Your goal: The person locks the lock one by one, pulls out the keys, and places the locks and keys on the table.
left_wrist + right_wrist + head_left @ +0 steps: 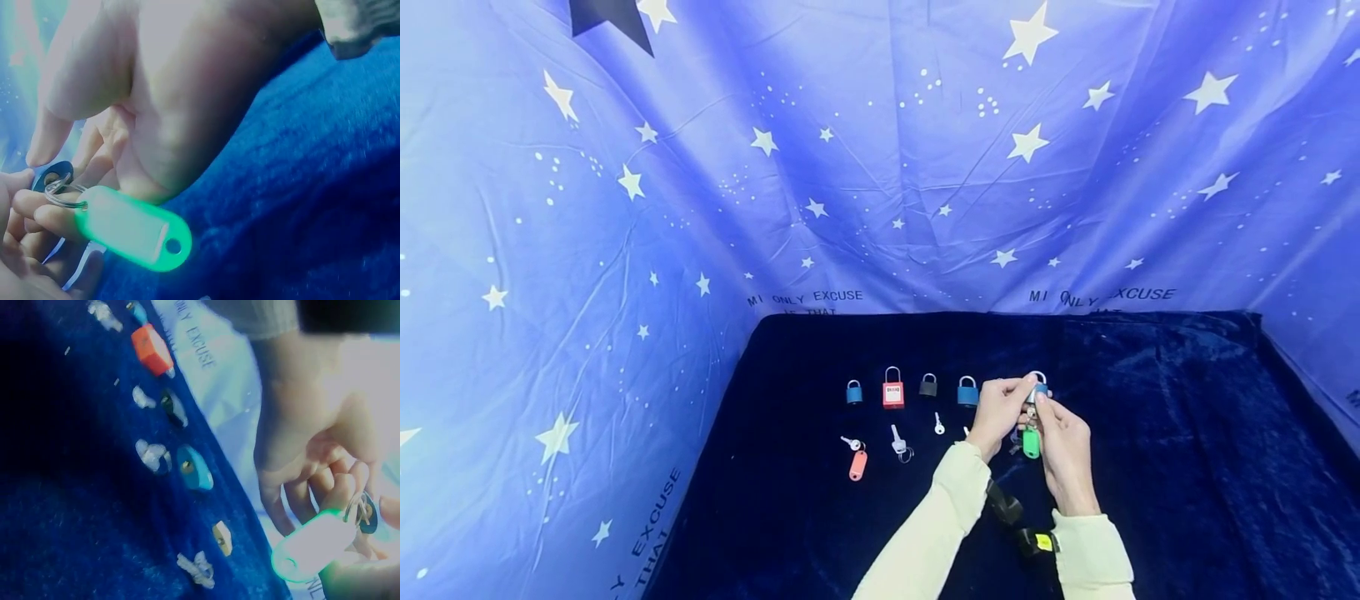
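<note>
Close in front of me, both hands hold a small blue padlock with a silver shackle. My left hand has its thumb by the shackle and fingers curled at the body. My right hand pinches the lower body with the thumb. At the padlock's keyhole end hangs a metal ring with a green key tag; the key's blade is hidden. The tag dangles below the fingers in the right wrist view.
Left of the hands stand a blue padlock, red padlock, dark padlock and larger blue padlock. Keys and an orange tag lie before them. A yellowish padlock shows in the right wrist view.
</note>
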A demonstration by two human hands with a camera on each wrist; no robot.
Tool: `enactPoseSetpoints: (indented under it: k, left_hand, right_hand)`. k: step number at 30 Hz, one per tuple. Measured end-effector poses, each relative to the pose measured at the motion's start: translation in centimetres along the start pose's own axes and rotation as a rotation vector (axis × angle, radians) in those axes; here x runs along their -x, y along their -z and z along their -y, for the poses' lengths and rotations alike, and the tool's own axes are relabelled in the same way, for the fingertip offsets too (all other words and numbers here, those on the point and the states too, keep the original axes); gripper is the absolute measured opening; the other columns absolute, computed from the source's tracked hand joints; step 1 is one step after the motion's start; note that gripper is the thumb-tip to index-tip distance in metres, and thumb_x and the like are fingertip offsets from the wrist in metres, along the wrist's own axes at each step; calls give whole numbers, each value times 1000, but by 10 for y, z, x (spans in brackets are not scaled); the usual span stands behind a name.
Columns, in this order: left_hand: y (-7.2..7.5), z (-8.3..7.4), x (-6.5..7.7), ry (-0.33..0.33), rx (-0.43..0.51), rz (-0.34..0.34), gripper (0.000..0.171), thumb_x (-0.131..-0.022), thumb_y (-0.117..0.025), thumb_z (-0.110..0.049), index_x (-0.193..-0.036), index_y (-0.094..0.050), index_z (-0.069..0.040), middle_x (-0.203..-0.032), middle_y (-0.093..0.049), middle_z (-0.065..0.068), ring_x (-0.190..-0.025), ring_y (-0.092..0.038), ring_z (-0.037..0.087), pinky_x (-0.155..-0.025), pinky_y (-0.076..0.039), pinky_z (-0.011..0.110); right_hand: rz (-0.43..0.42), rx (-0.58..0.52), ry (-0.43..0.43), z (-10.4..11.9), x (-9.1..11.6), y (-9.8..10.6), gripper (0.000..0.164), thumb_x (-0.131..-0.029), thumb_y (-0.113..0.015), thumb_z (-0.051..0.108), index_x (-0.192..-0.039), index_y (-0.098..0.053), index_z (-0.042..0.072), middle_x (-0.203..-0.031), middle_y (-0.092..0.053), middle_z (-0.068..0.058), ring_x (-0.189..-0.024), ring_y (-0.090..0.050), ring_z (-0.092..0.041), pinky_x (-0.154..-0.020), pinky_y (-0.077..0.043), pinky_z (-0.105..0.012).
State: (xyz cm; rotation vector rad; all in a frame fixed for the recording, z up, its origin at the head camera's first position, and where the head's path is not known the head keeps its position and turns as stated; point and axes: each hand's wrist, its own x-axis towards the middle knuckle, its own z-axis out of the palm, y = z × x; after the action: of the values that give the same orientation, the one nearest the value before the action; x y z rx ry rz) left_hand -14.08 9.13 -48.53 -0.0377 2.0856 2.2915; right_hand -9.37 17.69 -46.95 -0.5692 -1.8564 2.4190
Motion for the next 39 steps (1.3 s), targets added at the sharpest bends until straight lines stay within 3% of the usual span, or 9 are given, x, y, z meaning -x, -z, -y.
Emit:
enactPoseSetpoints:
  k: [3,7,17,23,31,39]
  left_hand:
    - [-2,-1,1,5,39,0,31,-95,-66,-33,-89,-80,-6,-73,-74,5,-53,-52,1,-49,-41,15]
    - [-4,-4,2,8,62,-2,31,-95,-66,-34,-88,-81,-9,-71,-74,2,-53,-52,1,-46,-40,15]
    - [-2,-5,4,19,88,17,31,-96,-65,-34,-91,-79,-6,-81,-77,3,-52,-51,3,-45,-39,17]
    - [-1,-4,4,-2,91,26,33,-96,-65,-33,-94,-79,-4,-84,-77,6,-59,-57,3,-51,-43,16]
    - [-2,-3,5,13,117,25,31,-97,-63,-34,-92,-80,-8,-82,-77,8,-55,-54,4,-49,-41,17]
    - [-2,-2,5,-23,83,20,32,-98,-63,-32,-90,-79,-6,-82,-77,9,-60,-56,3,-56,-45,17]
  right_hand:
    - [-3,2,-1,3,2,0,21,-100,-60,28,-102,-67,8,-75,-69,8,-67,-62,-2,-59,-50,-15]
    - [-4,7,3,7,4,0,27,-100,-60,27,-109,-65,2,-75,-68,8,-66,-59,-2,-57,-48,-15]
    - [15,97,-28,2,0,3,45,-100,-59,30,-120,-59,-11,-74,-71,8,-67,-66,-4,-66,-56,-20]
    - [2,113,-39,-2,-1,6,44,-98,-62,33,-116,-63,-7,-73,-71,7,-67,-67,-5,-64,-56,-21]
    - [3,61,-5,-6,1,7,27,-98,-62,28,-102,-68,2,-75,-71,5,-68,-66,-5,-64,-55,-20]
    - [1,69,12,-6,-1,10,28,-97,-64,28,-98,-70,1,-72,-71,5,-61,-60,-5,-57,-53,-20]
